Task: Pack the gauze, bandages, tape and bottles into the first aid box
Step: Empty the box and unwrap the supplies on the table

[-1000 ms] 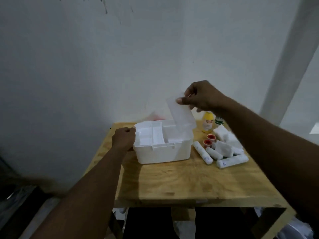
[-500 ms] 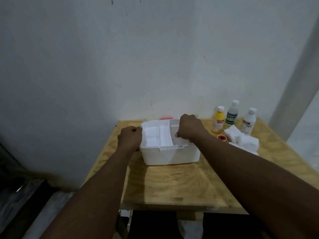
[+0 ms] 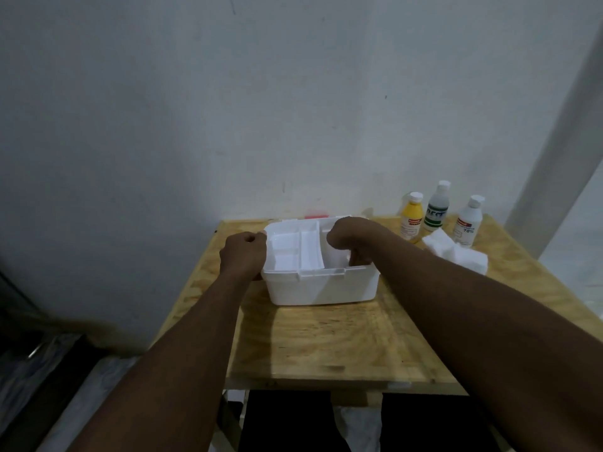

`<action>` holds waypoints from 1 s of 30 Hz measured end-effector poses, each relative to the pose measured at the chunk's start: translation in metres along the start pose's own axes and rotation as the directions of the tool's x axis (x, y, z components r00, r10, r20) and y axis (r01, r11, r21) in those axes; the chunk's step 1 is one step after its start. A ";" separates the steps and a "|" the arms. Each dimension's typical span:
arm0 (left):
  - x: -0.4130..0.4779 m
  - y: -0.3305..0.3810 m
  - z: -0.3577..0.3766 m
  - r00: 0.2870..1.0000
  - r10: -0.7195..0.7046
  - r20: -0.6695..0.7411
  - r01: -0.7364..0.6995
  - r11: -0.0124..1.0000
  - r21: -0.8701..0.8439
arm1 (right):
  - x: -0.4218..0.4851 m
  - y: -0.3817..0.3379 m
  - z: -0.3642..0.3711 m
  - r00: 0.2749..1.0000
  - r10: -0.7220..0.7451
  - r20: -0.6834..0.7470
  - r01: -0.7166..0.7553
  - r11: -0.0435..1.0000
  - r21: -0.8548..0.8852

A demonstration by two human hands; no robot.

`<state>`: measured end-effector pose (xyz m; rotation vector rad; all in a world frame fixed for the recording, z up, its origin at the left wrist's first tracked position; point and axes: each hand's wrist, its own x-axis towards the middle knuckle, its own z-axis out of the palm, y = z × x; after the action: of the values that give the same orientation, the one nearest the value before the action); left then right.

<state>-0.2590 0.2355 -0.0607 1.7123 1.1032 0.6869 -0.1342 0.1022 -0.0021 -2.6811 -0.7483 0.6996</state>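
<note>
A wooden table [image 3: 326,337] fills the lower middle of the frame, against a pale wall [image 3: 195,109]. Left of centre, the left hand [image 3: 243,256] is curled closed against the left end of the white box [image 3: 321,288], touching its rim; whether the fingers actually grip the edge cannot be told. The box stands open at the centre of the frame, toward the far side of the table, with a white divided tray [image 3: 295,251] sitting in its left part. Just right of the tray, the right hand [image 3: 349,238] reaches down into the right part of the box, fingers bent together and pointing down; what they hold, if anything, is hidden by the hand and the box wall.

Right of the box, in the upper right part of the table, three bottles stand upright near the wall: a yellow bottle [image 3: 411,216], then a clear bottle with a green label [image 3: 437,207], then a white bottle [image 3: 469,221] marked 70%. Just in front of them lie white gauze pads [image 3: 456,254], partly covered by the right forearm.
</note>
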 end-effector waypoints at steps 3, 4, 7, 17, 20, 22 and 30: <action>0.000 -0.001 0.000 1.000 -0.004 -0.010 0.004 1.000 0.002 | 0.004 -0.001 0.004 0.996 0.035 0.078 -0.060 0.936 0.347; 0.000 -0.001 0.000 1.000 -0.006 -0.013 0.006 1.000 0.001 | 0.005 0.000 0.006 0.995 0.046 0.085 -0.078 0.903 0.422; -0.002 0.000 0.000 1.000 -0.005 -0.006 0.005 1.000 -0.001 | 0.012 0.002 0.013 0.993 0.067 0.102 -0.114 0.806 0.581; -0.003 0.004 0.000 1.000 0.004 -0.005 -0.004 1.000 0.009 | 0.033 -0.002 0.022 0.975 -0.003 0.224 -0.174 0.619 0.766; -0.004 0.005 0.001 1.000 0.009 -0.010 -0.009 1.000 0.028 | 0.034 -0.007 0.025 0.980 -0.011 0.201 -0.157 0.582 0.798; -0.004 0.004 0.001 1.000 0.012 -0.007 -0.012 0.999 0.034 | 0.038 -0.009 0.027 0.982 -0.008 0.187 -0.149 0.570 0.808; -0.004 0.006 -0.001 1.000 0.017 -0.002 -0.017 0.999 0.046 | 0.034 -0.002 0.018 0.974 -0.037 0.224 -0.142 0.669 0.730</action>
<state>-0.2591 0.2312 -0.0549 1.7621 1.1152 0.6789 -0.1188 0.1242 -0.0297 -1.8807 -0.3054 1.0573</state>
